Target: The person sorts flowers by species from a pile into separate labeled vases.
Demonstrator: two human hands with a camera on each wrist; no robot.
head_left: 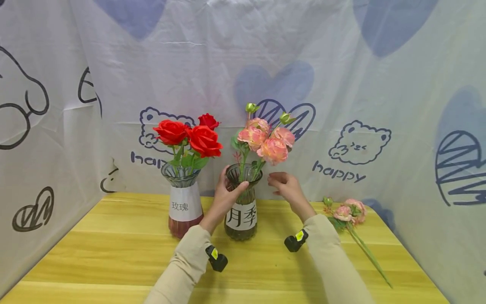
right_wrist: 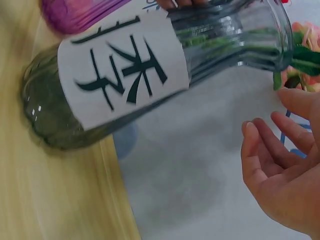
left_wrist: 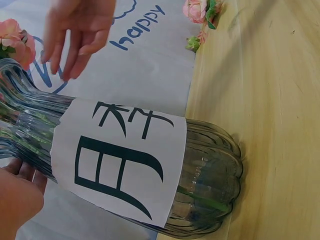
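Note:
A grey-tinted glass vase (head_left: 241,235) with a white label stands on the table, holding pink flowers (head_left: 274,150) with green buds. My left hand (head_left: 225,201) grips its neck from the left, thumb in front and fingers behind. In the left wrist view, part of that hand (left_wrist: 22,200) shows at the vase's neck, and a stem is visible through the glass. Just right of the rim is my right hand (head_left: 289,192), holding nothing. Its fingers (right_wrist: 252,155) are loosely bent and apart from the vase in the right wrist view.
To the left stands a second labelled vase (head_left: 184,227), reddish at its base, with red roses (head_left: 205,140). Another pink flower stem (head_left: 366,247) lies on the wooden table (head_left: 102,253) at the right. A printed white cloth (head_left: 212,71) hangs behind and along both sides.

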